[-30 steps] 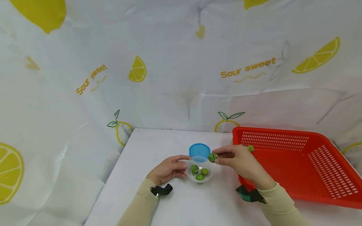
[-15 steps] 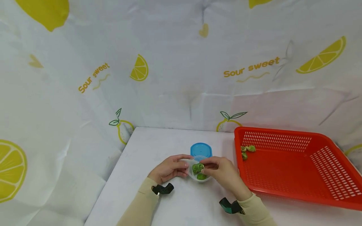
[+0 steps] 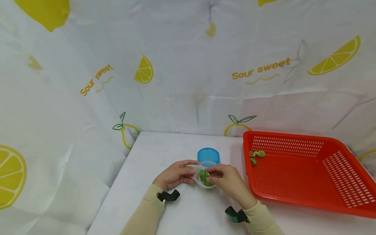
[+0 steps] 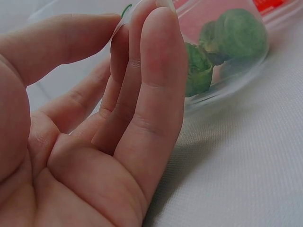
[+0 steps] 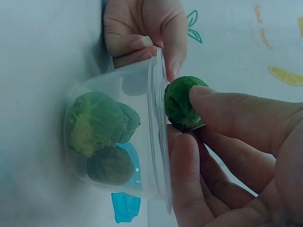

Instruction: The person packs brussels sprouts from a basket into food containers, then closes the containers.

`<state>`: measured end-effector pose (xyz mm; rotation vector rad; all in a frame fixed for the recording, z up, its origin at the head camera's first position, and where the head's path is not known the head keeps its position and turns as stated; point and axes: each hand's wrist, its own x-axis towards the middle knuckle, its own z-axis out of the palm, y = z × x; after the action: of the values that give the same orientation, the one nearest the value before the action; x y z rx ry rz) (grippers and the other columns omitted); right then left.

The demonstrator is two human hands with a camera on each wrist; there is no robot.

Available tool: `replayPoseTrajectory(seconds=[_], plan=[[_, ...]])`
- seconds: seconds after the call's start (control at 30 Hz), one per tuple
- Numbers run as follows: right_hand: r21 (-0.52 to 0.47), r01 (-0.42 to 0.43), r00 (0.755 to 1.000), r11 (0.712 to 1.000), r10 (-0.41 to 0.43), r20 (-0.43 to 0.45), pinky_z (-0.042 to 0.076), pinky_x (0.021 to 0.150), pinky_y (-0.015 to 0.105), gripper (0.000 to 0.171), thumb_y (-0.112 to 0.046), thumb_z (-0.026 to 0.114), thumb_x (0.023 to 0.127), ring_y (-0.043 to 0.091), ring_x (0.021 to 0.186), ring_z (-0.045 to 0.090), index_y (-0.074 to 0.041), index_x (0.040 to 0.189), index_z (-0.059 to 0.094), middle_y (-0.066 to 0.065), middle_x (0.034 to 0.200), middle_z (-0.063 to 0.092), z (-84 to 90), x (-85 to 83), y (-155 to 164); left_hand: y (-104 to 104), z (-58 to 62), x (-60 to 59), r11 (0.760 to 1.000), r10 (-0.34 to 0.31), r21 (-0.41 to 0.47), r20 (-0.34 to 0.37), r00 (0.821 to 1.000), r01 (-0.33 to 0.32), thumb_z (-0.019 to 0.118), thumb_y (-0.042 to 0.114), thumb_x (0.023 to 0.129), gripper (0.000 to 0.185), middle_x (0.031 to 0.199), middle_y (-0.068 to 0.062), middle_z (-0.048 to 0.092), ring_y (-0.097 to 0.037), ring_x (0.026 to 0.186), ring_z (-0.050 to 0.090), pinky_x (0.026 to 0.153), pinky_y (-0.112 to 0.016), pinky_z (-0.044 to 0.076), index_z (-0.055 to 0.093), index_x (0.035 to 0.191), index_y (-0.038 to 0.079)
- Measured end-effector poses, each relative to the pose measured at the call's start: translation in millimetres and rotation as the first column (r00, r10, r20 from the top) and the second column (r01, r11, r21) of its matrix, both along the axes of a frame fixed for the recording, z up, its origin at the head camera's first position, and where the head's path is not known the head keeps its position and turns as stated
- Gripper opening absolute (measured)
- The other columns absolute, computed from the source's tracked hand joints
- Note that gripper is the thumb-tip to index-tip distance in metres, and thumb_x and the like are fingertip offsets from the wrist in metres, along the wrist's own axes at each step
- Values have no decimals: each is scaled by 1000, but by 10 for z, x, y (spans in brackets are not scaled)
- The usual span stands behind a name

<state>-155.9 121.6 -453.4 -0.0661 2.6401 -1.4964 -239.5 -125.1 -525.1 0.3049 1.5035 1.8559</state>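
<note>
A clear plastic container (image 5: 163,156) stands on the white table, with several green Brussels sprouts (image 5: 97,120) inside it. At its left side my left hand (image 3: 176,174) pinches the rim between thumb and fingers, as the left wrist view also shows. Over the container's mouth, my right hand (image 3: 230,182) holds another Brussels sprout (image 5: 182,104) between thumb and fingertips. In the right wrist view that sprout sits right at the rim, just above the opening. Seen from the head, the right fingers partly cover the container and the sprouts in it.
Just behind the container lies a blue lid (image 3: 208,155). To the right is a large red basket (image 3: 289,182), its perforated walls rising above the table; a few Brussels sprouts (image 3: 260,153) lie in its far left corner. A lemon-printed cloth (image 3: 182,81) hangs behind the table.
My right hand has carried its sprout left from beside the basket to over the container, uncovering the sprouts in the basket corner. The left hand keeps its place at the rim.
</note>
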Motion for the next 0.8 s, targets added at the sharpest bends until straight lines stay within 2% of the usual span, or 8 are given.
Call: replayPoseTrajectory(seconds=[0.3, 0.8], plan=[[26, 1, 1000, 1000, -1, -4, 68, 84, 34, 24, -8, 88, 89, 11, 89, 73, -15, 112, 85, 0, 101, 78, 0, -14, -32, 6, 9, 4, 1000, 4, 6, 15, 1000, -5, 68, 11, 106, 48, 101, -6, 74, -12, 83, 74, 80, -26, 65, 58, 153, 8], [43, -58, 997, 997, 60, -56, 67, 78, 28, 22, -7, 89, 88, 12, 88, 74, -10, 109, 84, 2, 102, 78, -36, -19, -57, -9, -7, 0, 1000, 1, 14, 10, 1000, -1, 68, 12, 105, 53, 94, -2, 72, -11, 82, 73, 80, -26, 66, 55, 156, 6]])
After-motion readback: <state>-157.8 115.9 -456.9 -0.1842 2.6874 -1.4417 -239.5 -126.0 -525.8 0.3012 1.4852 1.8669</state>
